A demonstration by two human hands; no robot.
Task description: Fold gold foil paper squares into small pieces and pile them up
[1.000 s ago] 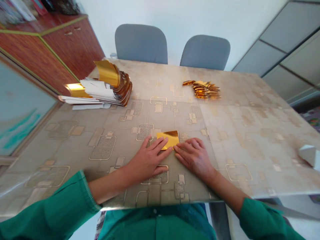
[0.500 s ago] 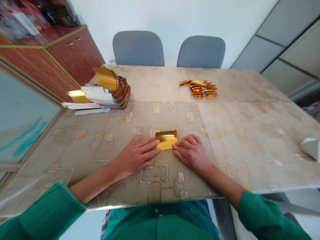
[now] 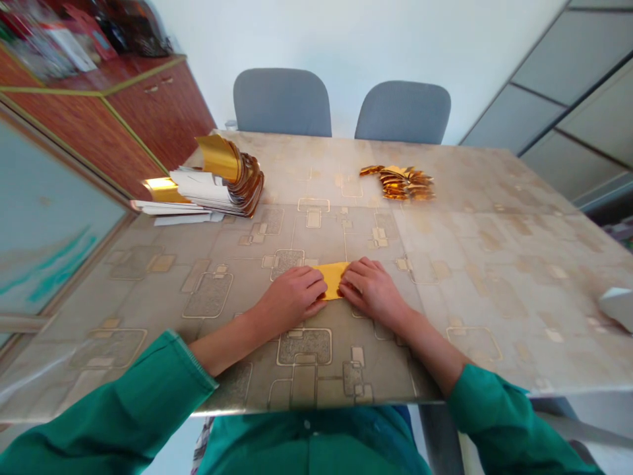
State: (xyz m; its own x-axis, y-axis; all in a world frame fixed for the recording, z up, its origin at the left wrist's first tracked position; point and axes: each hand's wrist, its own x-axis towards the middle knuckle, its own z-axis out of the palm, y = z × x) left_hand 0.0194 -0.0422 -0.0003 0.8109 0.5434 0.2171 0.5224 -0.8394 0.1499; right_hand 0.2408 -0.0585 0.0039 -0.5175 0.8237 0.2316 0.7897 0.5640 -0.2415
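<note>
A small sheet of gold foil paper (image 3: 332, 280) lies on the patterned tablecloth (image 3: 306, 376) in front of me. My left hand (image 3: 299, 290) grips its left edge, fingers curled in. At the right edge, my right hand (image 3: 370, 290) holds the paper with its fingers bent and pressed together. The fingertips hide both ends of the sheet. Farther off to the left stands a stack of gold and white paper sheets (image 3: 247, 188), some of them curled over. A pile of folded gold paper pieces (image 3: 403, 183) lies at the back right.
Two grey chairs (image 3: 281, 102) stand behind the table's far edge. A reddish wooden cabinet (image 3: 158, 112) with bags on top is at the left. Near the right edge of the table sits a white object (image 3: 617, 307), partly blurred.
My left hand has moved right and curled its outstretched fingers onto the gold paper's left edge. My right fingers have bent over the right edge. The view has shifted slightly.
</note>
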